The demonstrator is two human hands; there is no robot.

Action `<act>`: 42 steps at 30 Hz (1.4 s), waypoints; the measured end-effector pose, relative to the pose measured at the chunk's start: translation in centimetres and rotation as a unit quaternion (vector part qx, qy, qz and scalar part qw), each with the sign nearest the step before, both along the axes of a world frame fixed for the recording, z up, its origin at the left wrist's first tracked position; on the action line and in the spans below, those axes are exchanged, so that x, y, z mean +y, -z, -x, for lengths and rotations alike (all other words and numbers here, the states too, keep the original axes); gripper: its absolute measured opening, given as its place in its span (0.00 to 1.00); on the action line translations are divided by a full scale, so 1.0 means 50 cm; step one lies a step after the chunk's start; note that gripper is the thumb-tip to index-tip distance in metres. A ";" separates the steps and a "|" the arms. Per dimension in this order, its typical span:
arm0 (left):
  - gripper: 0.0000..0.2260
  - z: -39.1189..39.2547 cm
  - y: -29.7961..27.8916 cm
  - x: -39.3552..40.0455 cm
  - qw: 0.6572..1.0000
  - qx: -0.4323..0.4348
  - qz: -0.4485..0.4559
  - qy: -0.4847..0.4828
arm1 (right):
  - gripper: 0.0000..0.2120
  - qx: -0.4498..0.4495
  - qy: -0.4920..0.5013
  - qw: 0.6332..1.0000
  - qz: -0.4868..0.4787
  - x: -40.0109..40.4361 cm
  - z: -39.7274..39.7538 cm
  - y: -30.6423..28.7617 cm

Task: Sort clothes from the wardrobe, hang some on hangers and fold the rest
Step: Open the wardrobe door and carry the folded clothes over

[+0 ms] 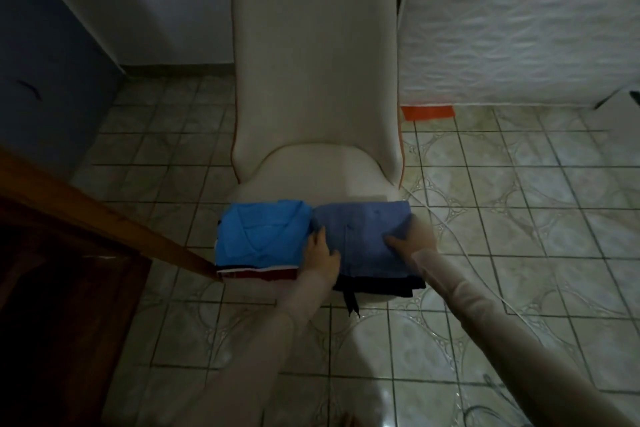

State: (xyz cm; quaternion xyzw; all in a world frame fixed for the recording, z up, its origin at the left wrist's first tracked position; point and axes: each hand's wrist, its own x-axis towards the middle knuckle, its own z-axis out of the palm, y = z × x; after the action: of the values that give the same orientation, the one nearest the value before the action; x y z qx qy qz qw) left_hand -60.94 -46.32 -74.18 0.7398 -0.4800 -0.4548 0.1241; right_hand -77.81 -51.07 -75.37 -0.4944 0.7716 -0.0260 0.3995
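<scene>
Down on the front of the seat of a cream upholstered high-backed chair with thin orange piping [313,55] lie two stacks of folded clothes, side by side and touching. On the left stack, a bright blue folded shirt [265,236] lies on top, with a folded red garment with white trim [263,274] showing at the near edge beneath it. On the right stack, a periwinkle-blue folded garment [367,229] lies on top of a folded dark navy garment [381,284], from which a dark cord hangs over the seat edge.

Both hands are on the periwinkle garment. The left hand [322,253] rests flat on its left part, right at the seam between the stacks, fingers laid out straight; its grip holds nothing. The right hand [410,236] lies on the right part of the same garment but is smeared by motion blur, so I cannot tell whether its grip is spread or curled.

Pale long sleeves cover both forearms. A brown wooden furniture edge [104,218] juts in from the left, beside the blue shirt. Greenish patterned floor tiles [502,236] surround the chair.
</scene>
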 end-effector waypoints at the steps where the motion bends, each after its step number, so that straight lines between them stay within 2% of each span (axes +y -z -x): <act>1: 0.27 0.010 0.016 0.002 1.000 -0.011 0.012 -0.006 | 0.40 -0.015 0.014 1.000 0.003 -0.001 0.002 0.016; 5: 0.26 0.042 0.049 -0.004 0.995 -0.088 0.032 -0.015 | 0.38 -0.082 0.055 0.995 0.001 -0.011 0.030 0.064; 9: 0.21 0.074 0.041 -0.020 0.990 -0.119 0.056 -0.058 | 0.35 -0.102 0.037 0.994 0.003 -0.026 0.071 0.072; 12: 0.17 0.081 0.056 -0.024 0.988 -0.099 0.074 -0.091 | 0.37 -0.123 0.019 0.991 0.051 -0.020 0.085 0.075; 15: 0.20 0.089 0.086 -0.011 0.987 -0.116 0.074 -0.088 | 0.38 -0.163 0.004 0.980 0.116 0.005 0.083 0.085; 19: 0.23 0.104 0.107 -0.010 0.986 -0.036 0.046 -0.155 | 0.37 -0.220 0.014 0.967 0.126 0.013 0.084 0.102; 25: 0.24 0.077 0.133 -0.024 0.994 0.021 0.086 -0.063 | 0.40 -0.232 0.016 0.964 0.126 0.011 0.076 0.126; 31: 0.24 0.060 0.166 -0.030 0.989 0.093 0.100 -0.059 | 0.49 -0.241 -0.022 0.960 0.139 0.012 0.080 0.142; 37: 0.26 0.052 0.181 -0.031 0.984 0.128 0.106 -0.063 | 0.29 -0.277 -0.003 0.954 0.111 0.006 0.090 0.177; 42: 0.30 0.036 0.187 -0.038 0.979 0.174 0.087 -0.066 | 0.33 -0.308 -0.008 0.948 0.074 0.004 0.093 0.168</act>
State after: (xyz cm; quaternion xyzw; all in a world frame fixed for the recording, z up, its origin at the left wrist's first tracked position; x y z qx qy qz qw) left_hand -62.77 -48.22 -83.52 0.6659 -0.4391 -0.5239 0.2990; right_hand -82.46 -50.85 -83.79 -0.4967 0.6025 -0.2305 0.5807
